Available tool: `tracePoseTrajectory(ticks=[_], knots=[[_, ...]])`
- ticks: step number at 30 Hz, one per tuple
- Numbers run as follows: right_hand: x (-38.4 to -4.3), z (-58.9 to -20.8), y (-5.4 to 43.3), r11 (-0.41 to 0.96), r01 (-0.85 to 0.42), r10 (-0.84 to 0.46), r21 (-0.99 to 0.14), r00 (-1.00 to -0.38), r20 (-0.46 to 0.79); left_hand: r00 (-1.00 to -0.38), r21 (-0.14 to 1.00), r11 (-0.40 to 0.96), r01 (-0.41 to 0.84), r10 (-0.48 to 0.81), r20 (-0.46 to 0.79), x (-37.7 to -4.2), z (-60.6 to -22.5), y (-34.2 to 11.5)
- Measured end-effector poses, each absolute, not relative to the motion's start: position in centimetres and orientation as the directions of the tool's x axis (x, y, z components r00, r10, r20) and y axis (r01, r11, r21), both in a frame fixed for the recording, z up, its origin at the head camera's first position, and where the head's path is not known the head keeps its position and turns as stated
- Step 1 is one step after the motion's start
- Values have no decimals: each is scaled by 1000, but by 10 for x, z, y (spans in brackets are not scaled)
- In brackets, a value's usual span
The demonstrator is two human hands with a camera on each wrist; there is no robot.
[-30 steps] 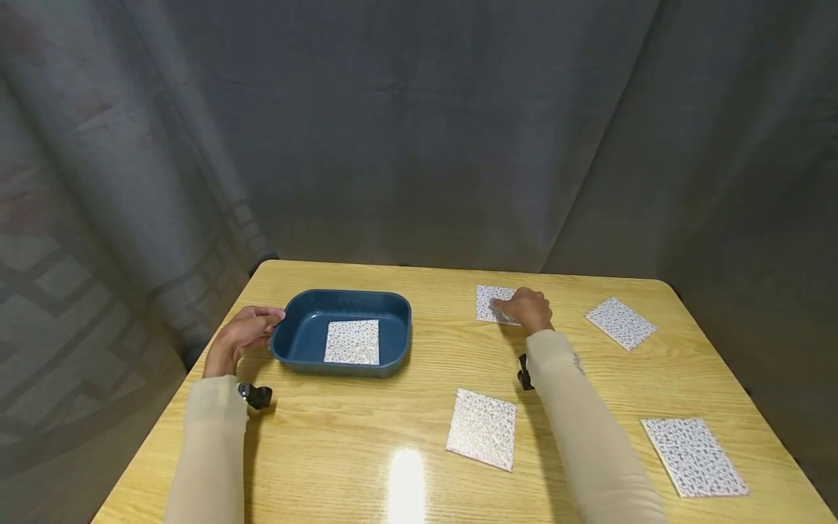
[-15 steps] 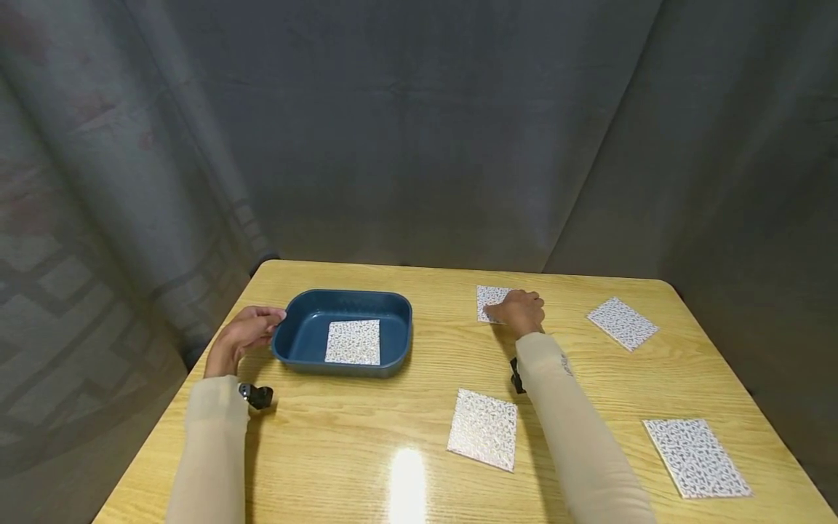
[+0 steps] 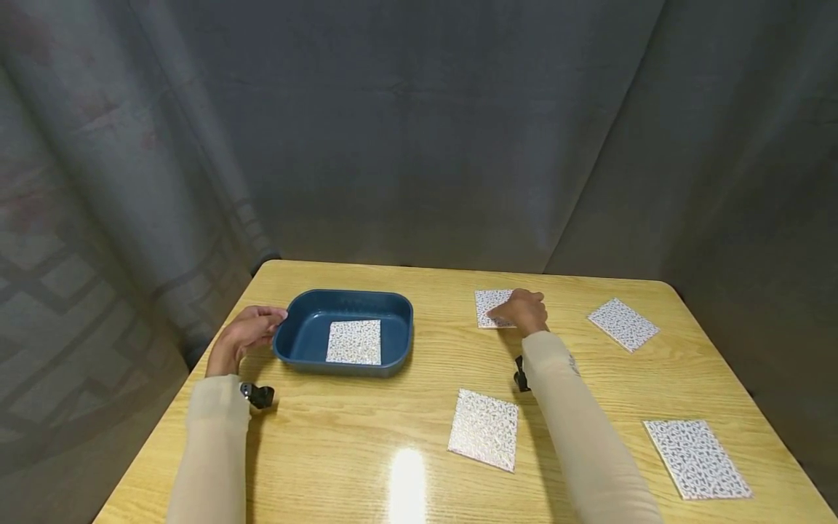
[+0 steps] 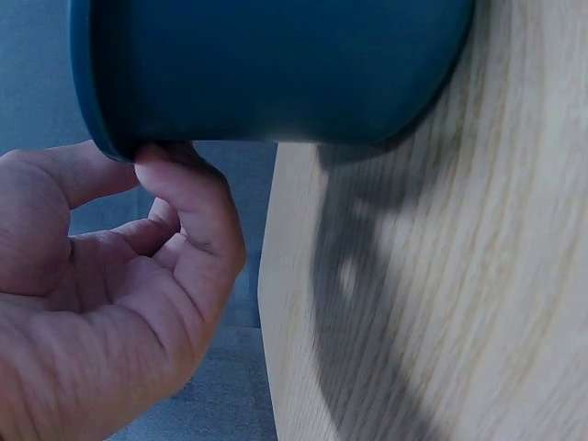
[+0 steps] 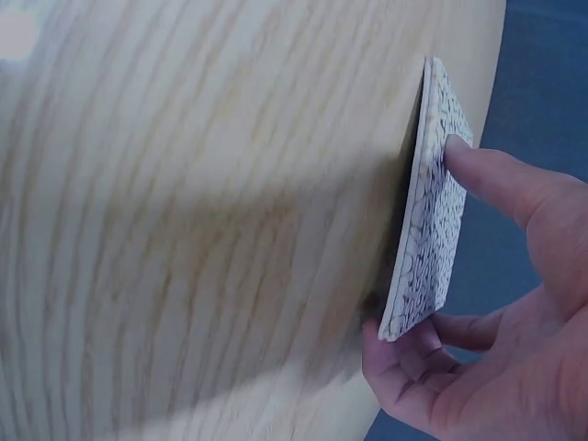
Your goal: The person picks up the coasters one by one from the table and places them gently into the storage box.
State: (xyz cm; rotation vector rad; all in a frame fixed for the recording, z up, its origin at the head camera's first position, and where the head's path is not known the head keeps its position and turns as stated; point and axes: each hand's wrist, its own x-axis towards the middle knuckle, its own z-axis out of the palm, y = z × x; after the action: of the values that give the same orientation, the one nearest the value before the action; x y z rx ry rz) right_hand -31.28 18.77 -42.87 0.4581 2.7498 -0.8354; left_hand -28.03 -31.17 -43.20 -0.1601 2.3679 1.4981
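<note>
In the head view my left hand (image 3: pixel 252 331) pinches the left rim of a dark blue rectangular tub (image 3: pixel 343 370). The left wrist view shows thumb and forefinger meeting at the rim of the tub (image 4: pixel 276 73). One white patterned square tile (image 3: pixel 354 342) lies flat inside it. At the back of the table, my right hand (image 3: pixel 524 311) grips another patterned tile (image 3: pixel 487 302). Its thumb presses on the top face of that tile (image 5: pixel 427 220) and fingers curl at the edge. A dark shadow gap shows under the tile's near side.
On the wooden table (image 3: pixel 327 451) lie three more patterned tiles: one at the front middle (image 3: pixel 484 429), one at the back right (image 3: pixel 623 324) and one at the front right (image 3: pixel 697 458). Grey curtains (image 3: pixel 419 145) hang behind the table and at its sides.
My right hand first slid left over the back tile, then eased slightly right. The tile has shifted a little toward me. My left hand and the tub have stayed in place.
</note>
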Motion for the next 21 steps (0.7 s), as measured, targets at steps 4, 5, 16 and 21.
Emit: tracePoseTrajectory(ticks=[4,5,16,21], knots=[[-312,-426,195,779,355,217,-516,-926,-309,-941,869,419,-262,87,-326,-280,-433,-311],[-313,-426,197,780,348,210,-521,-928,-307,-942,873,415,-258,91,-322,-280,-433,-311],[-318,-413,217,733,322,172,-600,-940,-294,-944,876,411,-253,92,-315,-281,-434,-312],[-315,-408,225,647,309,129,-697,-946,-298,-943,874,409,-260,89,-322,-283,-435,-313]])
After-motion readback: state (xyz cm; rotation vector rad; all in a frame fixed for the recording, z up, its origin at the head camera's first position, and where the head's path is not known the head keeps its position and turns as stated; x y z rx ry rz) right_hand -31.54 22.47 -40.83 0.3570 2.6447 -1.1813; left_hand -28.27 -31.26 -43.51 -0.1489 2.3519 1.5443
